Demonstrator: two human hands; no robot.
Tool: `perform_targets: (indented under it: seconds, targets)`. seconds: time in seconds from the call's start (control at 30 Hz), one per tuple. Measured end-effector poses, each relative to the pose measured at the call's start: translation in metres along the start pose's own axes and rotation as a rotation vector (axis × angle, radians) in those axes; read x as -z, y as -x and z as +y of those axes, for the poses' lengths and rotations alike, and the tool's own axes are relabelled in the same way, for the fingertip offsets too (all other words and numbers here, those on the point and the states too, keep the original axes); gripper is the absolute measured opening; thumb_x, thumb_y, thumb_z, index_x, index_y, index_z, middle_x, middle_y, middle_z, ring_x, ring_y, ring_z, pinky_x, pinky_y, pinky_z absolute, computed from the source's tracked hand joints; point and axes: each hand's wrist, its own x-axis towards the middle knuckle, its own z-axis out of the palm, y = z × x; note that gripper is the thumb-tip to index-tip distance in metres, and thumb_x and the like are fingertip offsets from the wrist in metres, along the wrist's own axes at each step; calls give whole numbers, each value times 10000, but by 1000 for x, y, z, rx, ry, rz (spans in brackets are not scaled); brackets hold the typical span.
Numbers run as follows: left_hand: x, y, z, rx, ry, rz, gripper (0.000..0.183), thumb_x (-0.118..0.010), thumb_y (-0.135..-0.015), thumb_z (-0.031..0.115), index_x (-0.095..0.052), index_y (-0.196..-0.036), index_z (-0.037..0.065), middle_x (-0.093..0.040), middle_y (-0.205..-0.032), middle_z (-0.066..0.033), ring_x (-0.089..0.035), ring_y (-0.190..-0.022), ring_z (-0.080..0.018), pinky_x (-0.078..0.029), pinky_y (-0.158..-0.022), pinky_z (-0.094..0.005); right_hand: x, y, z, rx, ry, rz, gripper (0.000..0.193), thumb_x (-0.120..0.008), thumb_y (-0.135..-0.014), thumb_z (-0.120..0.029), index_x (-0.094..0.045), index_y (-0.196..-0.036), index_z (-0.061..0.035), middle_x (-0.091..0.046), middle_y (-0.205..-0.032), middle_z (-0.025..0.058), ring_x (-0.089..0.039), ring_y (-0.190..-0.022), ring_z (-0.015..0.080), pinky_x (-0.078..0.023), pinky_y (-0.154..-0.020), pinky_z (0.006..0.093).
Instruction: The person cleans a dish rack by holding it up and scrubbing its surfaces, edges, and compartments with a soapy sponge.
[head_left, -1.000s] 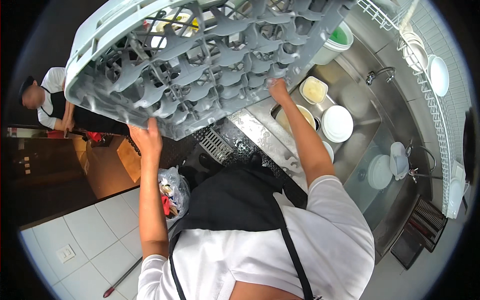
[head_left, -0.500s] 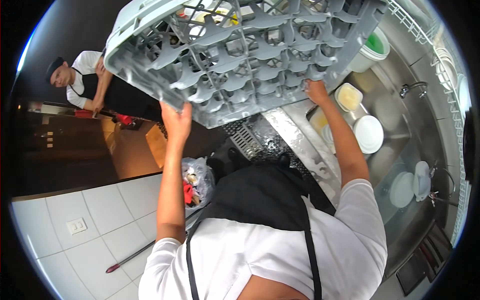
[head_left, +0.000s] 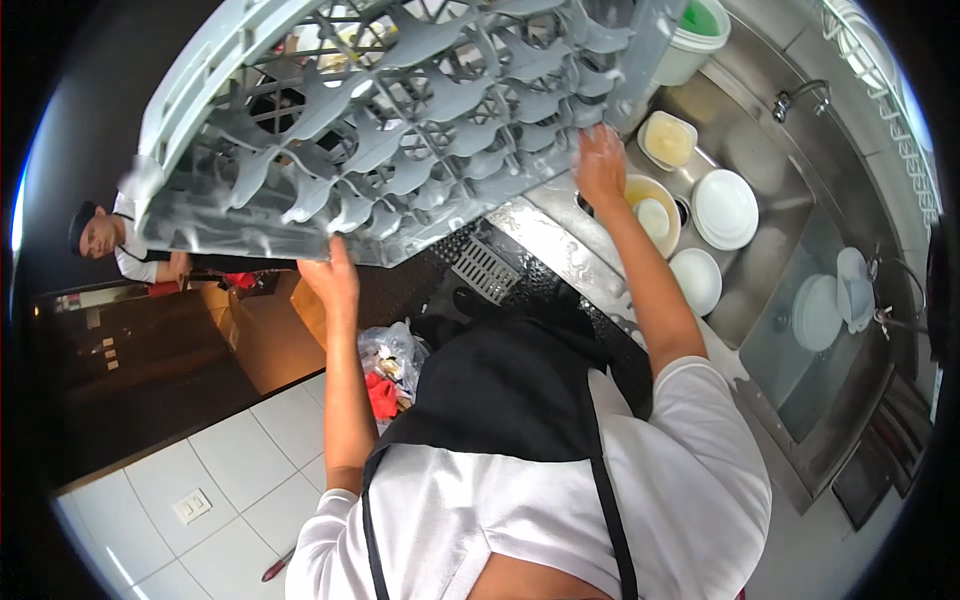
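A grey plastic dish rack with an open lattice of wavy dividers is held up and tilted in front of me, streaked with white suds. My left hand grips its lower left edge, the fingertips partly hidden behind the wall. Toward the lower right edge, my right hand is closed at the rack's wall, with foam over the knuckles; its fingertips are blurred.
On the right, a steel sink holds white plates, a bowl and a tub. A white bucket stands behind. A bag of rubbish sits by my legs. At left, another person stands beyond the rack.
The rack has shifted left and come closer, and both my hands have moved left with it. My view has turned slightly, so more dishes in the sink show.
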Motion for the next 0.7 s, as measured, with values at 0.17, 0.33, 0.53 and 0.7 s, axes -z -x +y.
perform_targets:
  seconds: [0.17, 0.33, 0.53, 0.7]
  targets:
    - [-2, -1, -26, 29, -17, -12, 233, -638, -893, 68, -673, -1048, -103, -734, -1019, -195, -684, -913, -312, -504, -873, -419, -8, 19, -68, -434, -165, 48, 476, -717, -796, -189, -604, -1234, -40, -640, -1171, 174, -564, -1165, 382, -485, -977, 494]
    - [1, -10, -7, 89, 119, -2, 232, -633, -892, 62, -663, -1047, -110, -731, -998, -170, -671, -910, -296, -495, -890, -418, 4, 30, -12, -182, -184, 8, 347, -673, -857, -147, -642, -1184, -36, -655, -1154, 188, -585, -1129, 388, -494, -964, 484]
    - [-5, -8, 4, 71, 40, -5, 248, -637, -863, 113, -645, -982, -104, -693, -948, -259, -634, -893, -453, -475, -849, -489, -5, 47, -16, -210, -113, -35, 244, -621, -972, -181, -713, -1145, -35, -648, -1093, 199, -596, -1031, 375, -496, -897, 478]
    - [9, -11, 6, 20, 25, -53, 258, -634, -861, 130, -650, -984, -97, -687, -946, -260, -631, -925, -457, -471, -860, -493, 16, 24, 28, 260, -25, -185, 235, -679, -858, -129, -706, -1072, -36, -662, -1264, 161, -598, -1109, 341, -496, -922, 480]
